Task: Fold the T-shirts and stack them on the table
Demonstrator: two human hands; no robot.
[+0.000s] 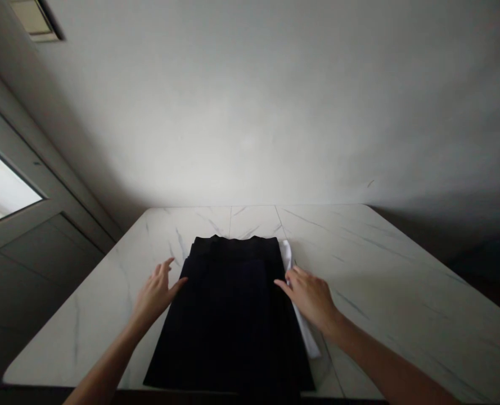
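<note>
A dark piece of folded clothing [228, 320], black with a faintly navy layer on top, lies flat in front of me. Its far edge is wavy, and its exact kind is hard to make out. Along its right side a strip of white cloth [311, 340] shows from underneath. My left hand [154, 289] is at the left edge of the dark clothing, fingers spread and the thumb tip at the fabric. On the other side, my right hand [311, 289] is over the white strip, its thumb reaching onto the dark fabric and its fingers bent but apart from the thumb.
Everything lies on a white marble-patterned table [384, 281] whose far edge meets a plain grey wall [250, 112]. A door with a glass pane [5, 185] is at the left. A switch plate [34, 19] is on the wall at upper left.
</note>
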